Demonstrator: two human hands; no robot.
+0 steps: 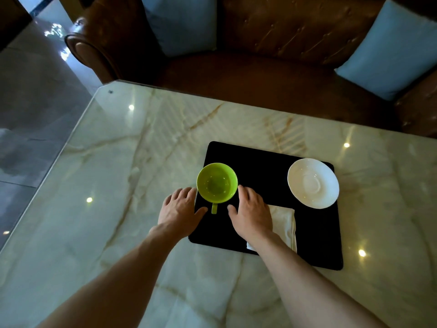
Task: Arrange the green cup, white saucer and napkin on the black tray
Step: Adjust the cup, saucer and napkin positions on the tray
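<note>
The green cup (217, 182) stands upright at the left edge of the black tray (260, 166), its handle pointing toward the person. The left hand (179, 209) and right hand (251, 213) flank it with fingers spread; neither grip is closed on anything, though the fingertips lie just beside the cup wall. The white saucer (313, 183) sits at the tray's right far corner, overhanging the edge. The folded napkin (285, 223) lies on the tray, partly under the right wrist. The tray rests on the marble counter (118, 162).
</note>
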